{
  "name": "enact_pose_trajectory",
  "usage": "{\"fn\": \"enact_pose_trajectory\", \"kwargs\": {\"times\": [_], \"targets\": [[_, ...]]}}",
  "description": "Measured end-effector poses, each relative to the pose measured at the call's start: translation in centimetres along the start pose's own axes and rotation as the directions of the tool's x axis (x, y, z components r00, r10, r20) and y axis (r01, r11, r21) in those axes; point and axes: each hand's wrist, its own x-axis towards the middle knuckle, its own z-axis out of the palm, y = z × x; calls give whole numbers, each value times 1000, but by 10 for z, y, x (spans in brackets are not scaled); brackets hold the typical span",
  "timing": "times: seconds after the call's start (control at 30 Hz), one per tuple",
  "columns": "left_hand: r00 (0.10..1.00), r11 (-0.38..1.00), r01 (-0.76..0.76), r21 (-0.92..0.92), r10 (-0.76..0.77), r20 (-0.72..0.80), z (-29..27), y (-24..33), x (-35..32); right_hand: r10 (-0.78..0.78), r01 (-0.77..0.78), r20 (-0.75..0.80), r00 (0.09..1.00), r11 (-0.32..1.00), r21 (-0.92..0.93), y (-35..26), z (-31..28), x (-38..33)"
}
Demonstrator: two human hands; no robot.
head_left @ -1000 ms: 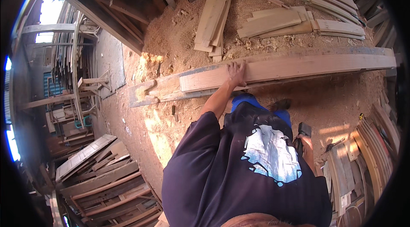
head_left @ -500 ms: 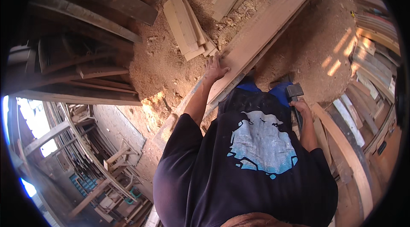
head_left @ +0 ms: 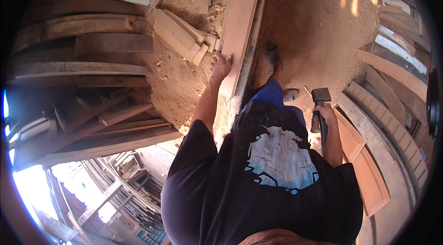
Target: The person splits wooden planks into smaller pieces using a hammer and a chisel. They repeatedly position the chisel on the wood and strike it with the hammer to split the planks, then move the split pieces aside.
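A long reddish-brown plank (head_left: 240,28) runs away from me on a narrow bench beam (head_left: 251,60). My left hand (head_left: 221,67) rests at the plank's left edge near its close end, thumb and fingers apart. Down by my right thigh, my right hand (head_left: 328,113) is closed round the dark handle of a hammer (head_left: 320,95), its blocky metal head up. Beside that handle hangs a shorter tool with a wooden handle (head_left: 315,123); whether the same hand holds it I cannot tell. Several pale thin boards (head_left: 177,35) lie fanned out beyond my left hand.
Sawdust and shavings cover the floor (head_left: 314,37). Stacked timber (head_left: 92,67) fills the left side. More boards (head_left: 387,111) and an orange-brown wooden panel (head_left: 369,180) stand close on my right. My shoe (head_left: 290,94) shows beside the bench.
The view has turned, so the plank now points almost straight ahead. My left hand stays at the plank's edge. The hammer is still in my right hand, and the wooden-handled tool now shows.
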Motion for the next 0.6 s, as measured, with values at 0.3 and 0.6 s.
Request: {"fn": "enact_pose_trajectory", "kwargs": {"times": [0.3, 0.6], "targets": [[997, 998, 34, -53, -31, 69, 27, -22, 40, -79, 80, -23, 997, 869, 488, 132, 39, -37], [985, 958, -158, -238, 169, 29, 59, -82, 94, -311, 288, -96, 946, 662, 692, 73, 88, -38]]}}
